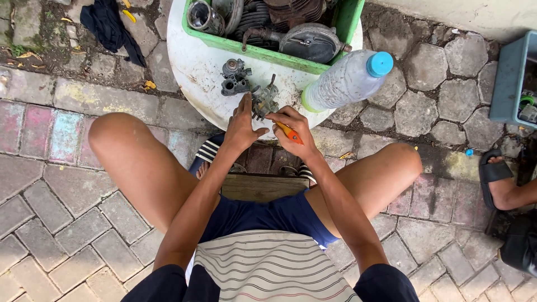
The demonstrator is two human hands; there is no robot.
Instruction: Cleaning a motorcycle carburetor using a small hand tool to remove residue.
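Observation:
My left hand (241,126) rests flat on the near rim of a round white table (193,72), its fingertips against a small grey metal engine part (264,100). My right hand (291,130) is closed on an orange-handled tool (290,133), whose tip points at that same part. A second, similar metal part (235,77) lies just behind on the table. I sit on a low wooden stool (260,187) with my knees spread to either side.
A green crate (268,55) of greasy engine parts sits at the table's back. A clear plastic bottle with a blue cap (347,78) stands to the right. A dark cloth (109,28) lies on the paving at left. Another person's sandalled foot (498,179) and a blue bin (512,78) are at right.

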